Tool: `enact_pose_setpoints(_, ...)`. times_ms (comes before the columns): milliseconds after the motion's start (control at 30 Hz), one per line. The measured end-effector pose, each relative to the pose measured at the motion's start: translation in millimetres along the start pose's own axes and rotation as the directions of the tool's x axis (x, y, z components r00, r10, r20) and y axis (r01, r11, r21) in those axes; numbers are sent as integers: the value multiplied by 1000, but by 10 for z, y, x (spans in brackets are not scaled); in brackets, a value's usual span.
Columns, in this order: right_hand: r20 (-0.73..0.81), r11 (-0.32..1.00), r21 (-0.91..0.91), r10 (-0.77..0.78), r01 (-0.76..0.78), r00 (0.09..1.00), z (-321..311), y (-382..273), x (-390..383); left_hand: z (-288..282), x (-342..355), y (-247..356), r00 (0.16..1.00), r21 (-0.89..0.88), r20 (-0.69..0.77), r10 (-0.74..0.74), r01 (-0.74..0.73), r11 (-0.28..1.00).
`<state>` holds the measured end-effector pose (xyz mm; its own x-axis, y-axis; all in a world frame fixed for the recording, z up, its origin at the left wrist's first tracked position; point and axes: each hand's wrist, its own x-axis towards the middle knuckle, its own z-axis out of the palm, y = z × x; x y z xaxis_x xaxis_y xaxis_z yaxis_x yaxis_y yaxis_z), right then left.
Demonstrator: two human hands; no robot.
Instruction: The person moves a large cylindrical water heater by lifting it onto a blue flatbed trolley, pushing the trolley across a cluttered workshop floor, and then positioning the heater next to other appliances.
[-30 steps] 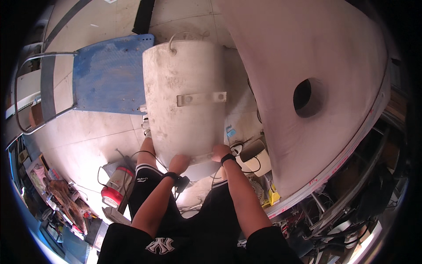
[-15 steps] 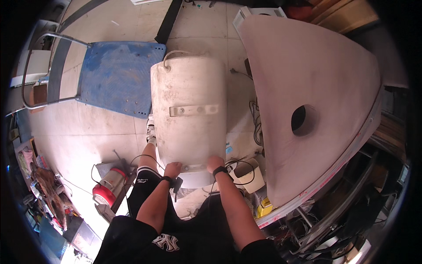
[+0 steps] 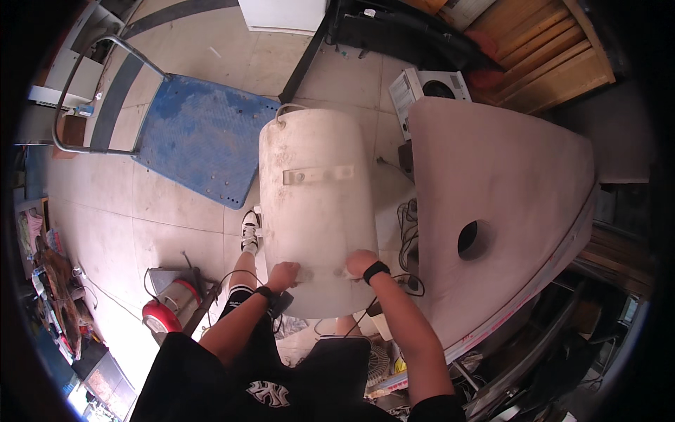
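A large off-white, barrel-shaped water heater (image 3: pixel 316 218) stands in front of me, stained along its left side. A metal bracket (image 3: pixel 318 174) is set in a recess across its upper part, and a pale cord (image 3: pixel 285 112) loops from its far end. My left hand (image 3: pixel 285 276) is closed at the left end of a second, lower recess. At that recess's right end, my right hand (image 3: pixel 361 264) has its fingers curled against the heater. The fingertips of both hands are partly hidden. A dark band circles each wrist.
Left of the heater is a blue platform trolley (image 3: pixel 204 137) with a metal handle. A large greyish-pink panel with a round hole (image 3: pixel 520 190) stands close on the right. Black cables (image 3: pixel 408 225) lie between. A red-and-silver canister (image 3: pixel 169 309) sits at lower left.
The view has tilted up, showing more of the far floor. More of the heater's near end now shows below my hands. Both hands stay at the lower recess, slightly farther apart.
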<state>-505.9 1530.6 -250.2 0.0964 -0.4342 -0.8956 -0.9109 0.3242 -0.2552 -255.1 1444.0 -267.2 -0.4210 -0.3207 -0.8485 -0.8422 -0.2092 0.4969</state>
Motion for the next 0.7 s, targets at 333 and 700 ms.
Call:
enact_pose_setpoints(333, 37, 999, 10, 51, -52, 998, -1122, -23, -35, -379, 464, 206, 927, 229, -88, 365, -338, 913)
enact_pose_setpoints(700, -445, 969, 245, 130, -19, 886, 147, -273, 915, -475, 872, -332, 964, 223, -254, 82, -25, 975)
